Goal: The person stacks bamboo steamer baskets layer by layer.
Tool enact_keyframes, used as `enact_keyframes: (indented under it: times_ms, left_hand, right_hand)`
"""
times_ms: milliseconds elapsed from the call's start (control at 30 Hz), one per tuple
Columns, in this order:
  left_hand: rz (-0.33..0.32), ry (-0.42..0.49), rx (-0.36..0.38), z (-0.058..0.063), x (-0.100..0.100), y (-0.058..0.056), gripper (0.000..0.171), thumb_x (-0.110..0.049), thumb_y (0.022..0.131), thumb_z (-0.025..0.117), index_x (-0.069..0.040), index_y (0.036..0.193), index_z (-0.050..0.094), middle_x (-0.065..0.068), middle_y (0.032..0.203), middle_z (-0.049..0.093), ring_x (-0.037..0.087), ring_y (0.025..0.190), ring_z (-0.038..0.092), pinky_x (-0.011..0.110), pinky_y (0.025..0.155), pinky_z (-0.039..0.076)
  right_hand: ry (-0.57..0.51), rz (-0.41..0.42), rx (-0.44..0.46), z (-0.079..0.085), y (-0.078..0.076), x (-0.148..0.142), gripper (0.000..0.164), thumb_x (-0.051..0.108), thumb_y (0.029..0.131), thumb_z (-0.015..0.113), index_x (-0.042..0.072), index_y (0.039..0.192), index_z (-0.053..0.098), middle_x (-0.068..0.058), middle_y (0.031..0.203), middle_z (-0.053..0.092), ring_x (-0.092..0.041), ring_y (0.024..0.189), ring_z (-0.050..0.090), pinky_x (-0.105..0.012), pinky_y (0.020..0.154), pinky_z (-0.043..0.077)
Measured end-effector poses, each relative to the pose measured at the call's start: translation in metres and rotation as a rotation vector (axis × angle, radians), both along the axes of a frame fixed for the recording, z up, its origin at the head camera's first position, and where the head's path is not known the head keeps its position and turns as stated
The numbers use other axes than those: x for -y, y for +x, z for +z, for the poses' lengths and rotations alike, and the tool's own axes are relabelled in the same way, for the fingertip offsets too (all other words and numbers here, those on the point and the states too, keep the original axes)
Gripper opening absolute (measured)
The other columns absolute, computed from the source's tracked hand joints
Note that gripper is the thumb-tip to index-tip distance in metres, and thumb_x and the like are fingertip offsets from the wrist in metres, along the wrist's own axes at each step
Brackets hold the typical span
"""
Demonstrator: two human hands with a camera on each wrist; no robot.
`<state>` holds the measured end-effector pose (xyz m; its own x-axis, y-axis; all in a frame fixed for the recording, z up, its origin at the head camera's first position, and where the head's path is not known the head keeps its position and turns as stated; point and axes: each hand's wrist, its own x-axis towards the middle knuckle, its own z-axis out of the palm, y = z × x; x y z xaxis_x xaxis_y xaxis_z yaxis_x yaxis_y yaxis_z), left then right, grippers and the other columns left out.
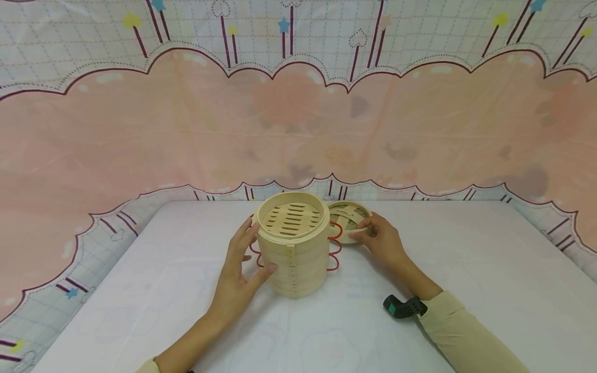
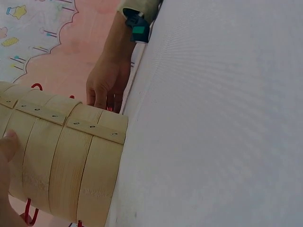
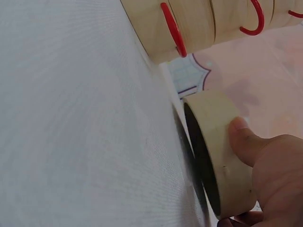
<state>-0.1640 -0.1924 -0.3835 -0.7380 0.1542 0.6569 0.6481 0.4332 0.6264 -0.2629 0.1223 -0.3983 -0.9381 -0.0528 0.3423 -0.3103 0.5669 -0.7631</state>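
A stack of round bamboo steamer baskets (image 1: 294, 264) with red loop handles stands upright on the white table, its slotted top tier uncovered. My left hand (image 1: 238, 274) holds the stack's left side, thumb on the front wall and fingers toward the back. In the left wrist view that thumb (image 2: 8, 144) presses against the upper tiers. Behind the stack, to the right, is the woven bamboo lid (image 1: 345, 235), gripped at its right edge by my right hand (image 1: 384, 241). The right wrist view shows the lid's rim (image 3: 220, 156) tilted, a thin dark gap between it and the tabletop.
The white table (image 1: 466, 259) spreads out on both sides of the stack. A patterned peach and white cloth (image 1: 298, 129) hangs behind the table's far edge. Red handles (image 1: 335, 246) stick out from the stack's right side, close to the lid.
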Motion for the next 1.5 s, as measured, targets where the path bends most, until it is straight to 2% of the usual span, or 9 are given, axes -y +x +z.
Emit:
enact_keyframes:
  times_ms: [133, 200, 467, 667, 800, 933, 1033, 1267, 1500]
  left_hand:
    - [0.001, -0.002, 0.002, 0.001, 0.000, 0.000, 0.082, -0.005, 0.082, 0.075, -0.020, 0.149, 0.031, -0.003, 0.157, 0.017, 0.016, 0.122, 0.040, 0.041, 0.087, 0.039]
    - [0.001, -0.004, 0.000, 0.001, -0.001, 0.000, 0.082, -0.005, 0.082, 0.075, -0.020, 0.149, 0.031, -0.003, 0.157, 0.017, 0.017, 0.122, 0.040, 0.041, 0.086, 0.039]
    - [-0.004, -0.004, -0.003, 0.001, -0.002, -0.002, 0.082, -0.005, 0.082, 0.075, -0.020, 0.149, 0.031, -0.003, 0.157, 0.017, 0.016, 0.123, 0.040, 0.042, 0.086, 0.040]
    - [-0.009, 0.004, -0.004, 0.002, -0.002, -0.002, 0.081, -0.005, 0.082, 0.075, -0.020, 0.149, 0.031, -0.002, 0.157, 0.018, 0.016, 0.124, 0.040, 0.042, 0.086, 0.039]
    - [-0.005, 0.006, 0.001, 0.002, -0.002, -0.002, 0.081, -0.006, 0.082, 0.075, -0.020, 0.149, 0.031, -0.003, 0.157, 0.017, 0.016, 0.124, 0.040, 0.042, 0.086, 0.039]
    - [-0.001, 0.006, 0.002, 0.002, -0.002, -0.002, 0.081, -0.006, 0.082, 0.075, -0.020, 0.149, 0.031, -0.003, 0.157, 0.017, 0.016, 0.123, 0.040, 0.042, 0.086, 0.039]
    - [0.001, 0.005, 0.002, 0.001, -0.002, -0.002, 0.081, -0.006, 0.082, 0.075, -0.020, 0.149, 0.031, -0.003, 0.157, 0.017, 0.016, 0.123, 0.040, 0.042, 0.086, 0.039]
    - [0.003, 0.007, 0.013, 0.001, -0.001, -0.003, 0.081, -0.007, 0.082, 0.075, -0.021, 0.149, 0.031, -0.005, 0.157, 0.017, 0.016, 0.122, 0.040, 0.042, 0.087, 0.039]
    - [0.006, 0.007, -0.005, 0.003, -0.003, 0.000, 0.081, -0.003, 0.081, 0.075, -0.017, 0.148, 0.032, -0.002, 0.157, 0.018, 0.016, 0.122, 0.040, 0.042, 0.086, 0.039]
  right_hand:
    - [-0.031, -0.005, 0.010, 0.002, 0.000, 0.000, 0.022, 0.018, 0.084, 0.075, 0.005, 0.095, 0.060, -0.024, 0.142, 0.041, -0.036, 0.130, 0.039, -0.047, 0.106, 0.032]
    - [-0.036, -0.007, 0.015, 0.003, 0.001, -0.001, 0.023, 0.019, 0.085, 0.075, 0.005, 0.095, 0.059, -0.024, 0.143, 0.040, -0.038, 0.134, 0.034, -0.049, 0.107, 0.030]
    - [-0.067, 0.030, -0.029, 0.015, 0.000, -0.004, 0.023, 0.019, 0.084, 0.075, 0.004, 0.092, 0.060, -0.017, 0.136, 0.050, -0.033, 0.136, 0.033, -0.051, 0.104, 0.034]
    - [-0.071, 0.039, -0.047, 0.026, 0.000, -0.007, 0.026, 0.025, 0.085, 0.075, 0.006, 0.094, 0.060, -0.011, 0.124, 0.057, -0.027, 0.139, 0.029, -0.048, 0.105, 0.034]
    - [-0.066, 0.031, -0.049, 0.034, 0.000, -0.011, 0.029, 0.030, 0.086, 0.073, 0.007, 0.096, 0.059, -0.011, 0.127, 0.056, -0.025, 0.138, 0.029, -0.047, 0.105, 0.035]
    - [-0.081, 0.023, -0.055, 0.044, 0.003, -0.013, 0.034, 0.035, 0.085, 0.072, 0.006, 0.098, 0.059, -0.012, 0.118, 0.057, -0.023, 0.128, 0.040, -0.047, 0.104, 0.036]
    - [-0.099, 0.018, -0.073, 0.051, 0.005, -0.015, 0.036, 0.037, 0.085, 0.073, 0.007, 0.097, 0.059, -0.010, 0.114, 0.057, -0.023, 0.127, 0.041, -0.047, 0.104, 0.037]
    - [-0.151, 0.038, -0.096, 0.066, 0.010, -0.019, 0.036, 0.035, 0.084, 0.074, 0.005, 0.096, 0.059, -0.011, 0.136, 0.051, -0.023, 0.138, 0.030, -0.045, 0.104, 0.036]
    - [-0.143, 0.090, -0.122, 0.081, 0.019, -0.019, 0.031, 0.029, 0.086, 0.073, 0.003, 0.097, 0.058, -0.010, 0.140, 0.049, -0.022, 0.139, 0.028, -0.043, 0.102, 0.038]
